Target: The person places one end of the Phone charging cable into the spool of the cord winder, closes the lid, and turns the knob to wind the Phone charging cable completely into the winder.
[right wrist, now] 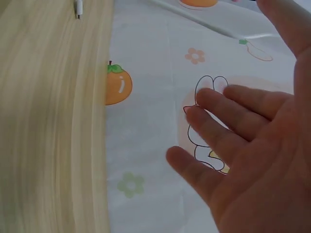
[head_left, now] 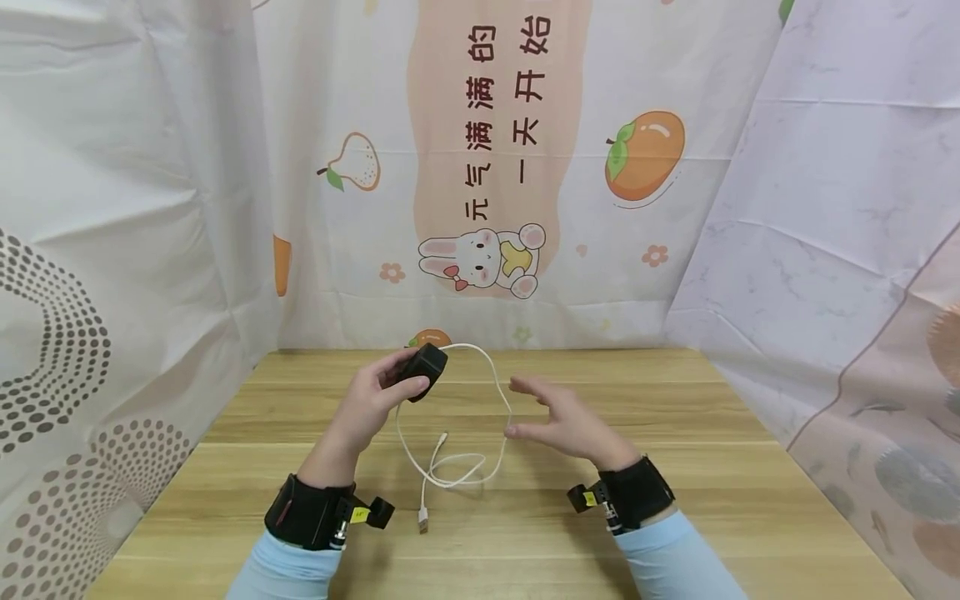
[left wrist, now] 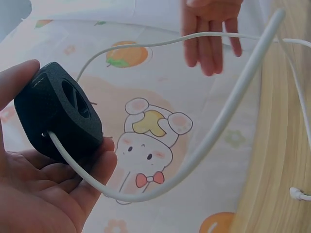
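My left hand (head_left: 365, 408) holds a small black block (head_left: 426, 367) above the table, its thumb on one side and fingers on the other. In the left wrist view the block has a round recess in one face, and a white cable (left wrist: 209, 145) comes out of a small hole in it. The cable hangs in a wide loop down to the tabletop. A USB plug (head_left: 423, 521) and a slimmer white connector (head_left: 442, 438) are at its ends. My right hand (head_left: 558, 418), fingers extended and apart, is beside the loop's right side, holding nothing.
The wooden table (head_left: 637, 392) reaches back to a printed cloth (head_left: 337, 250) with a rabbit and fruit. White patterned cloths hang along both sides. Each wrist wears a black band with a small camera (head_left: 381, 512).
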A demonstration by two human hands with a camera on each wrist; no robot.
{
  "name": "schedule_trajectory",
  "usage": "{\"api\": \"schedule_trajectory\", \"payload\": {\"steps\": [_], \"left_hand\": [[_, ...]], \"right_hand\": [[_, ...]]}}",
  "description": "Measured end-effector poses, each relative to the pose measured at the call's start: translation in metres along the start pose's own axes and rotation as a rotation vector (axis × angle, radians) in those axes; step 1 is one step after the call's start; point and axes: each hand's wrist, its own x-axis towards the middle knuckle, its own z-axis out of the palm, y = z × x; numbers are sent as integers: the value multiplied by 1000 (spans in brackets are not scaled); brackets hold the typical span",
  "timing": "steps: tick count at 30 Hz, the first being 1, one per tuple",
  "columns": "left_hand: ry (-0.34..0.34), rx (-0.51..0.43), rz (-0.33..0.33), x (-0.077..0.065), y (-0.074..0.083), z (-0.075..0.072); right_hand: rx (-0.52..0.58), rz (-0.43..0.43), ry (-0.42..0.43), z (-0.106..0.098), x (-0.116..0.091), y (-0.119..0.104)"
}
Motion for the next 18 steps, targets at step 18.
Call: {"api": "schedule_trajectory", "payload": {"steps": [18], "left_hand": [[36, -70, -54, 7, -12, -6]], "right_hand": [[214, -32, -170, 44, 19, 4]]}}
